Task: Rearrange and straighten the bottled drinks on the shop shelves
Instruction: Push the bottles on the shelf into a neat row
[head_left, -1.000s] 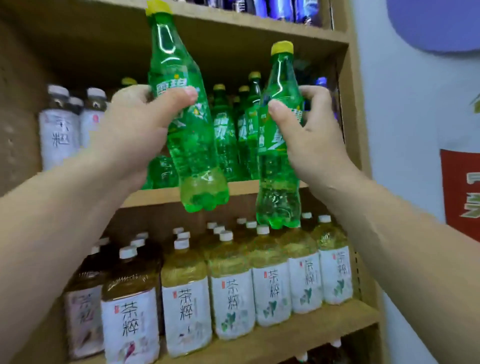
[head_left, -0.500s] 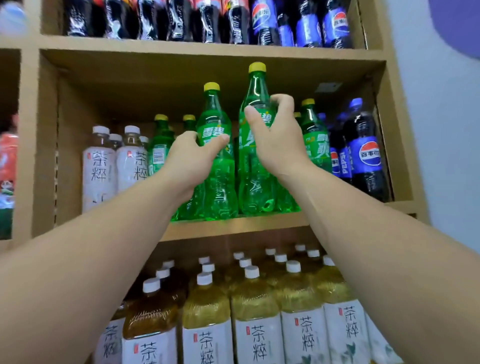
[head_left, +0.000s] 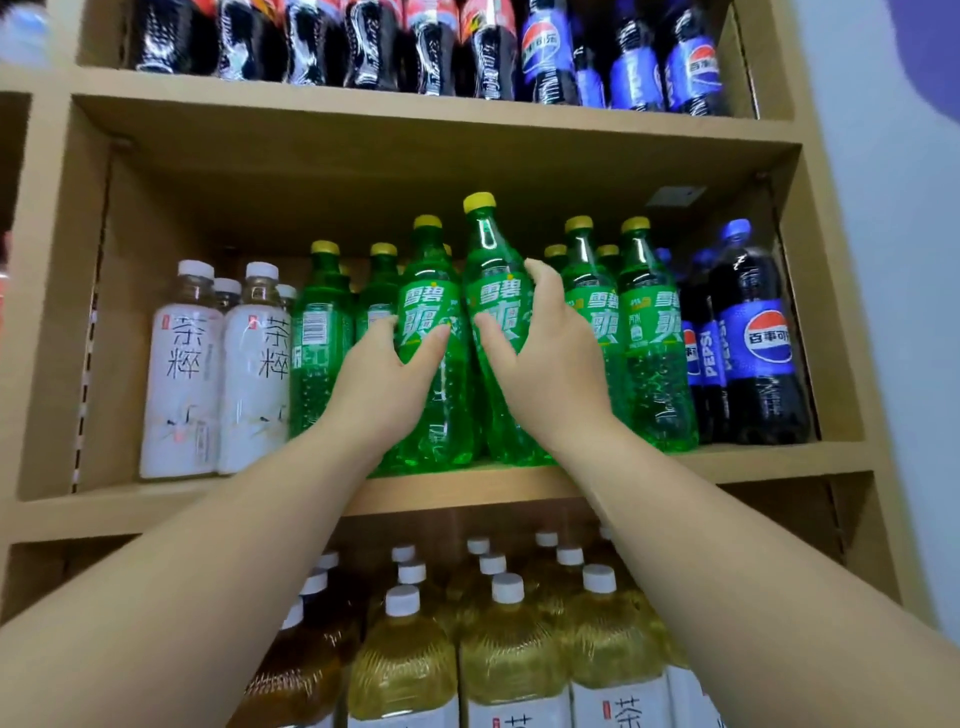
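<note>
I see both hands up at the middle shelf (head_left: 467, 486). Left hand (head_left: 384, 384) grips the left green bottle (head_left: 431, 296) just under its label, thumb across the front, fingers round the far side. Right hand (head_left: 550, 374) grips the right green bottle (head_left: 493, 260) at label height, thumb in front, fingers wrapped round the right side. Both hands are closed on their bottles, nothing loose.

The two bottles sit side by side at the front edge of the shelf, touching or nearly so; can't tell which. Left one is upright, base on the board. Right one leans slightly, cap toward the left and higher than its neighbours. My wrist covers part of its base, so I can't tell if it's seated.

Around them: other green bottles (head_left: 649, 338) in rows behind and to the right, plus a barcode-out green bottle (head_left: 317, 332) just left. White tea bottles (head_left: 182, 374) at the left end, Pepsi bottles (head_left: 758, 353) at the right end. Shelf above carries dark cola bottles (head_left: 363, 47) and more Pepsi. Shelf below carries yellow tea bottles (head_left: 509, 649) with white caps.
</note>
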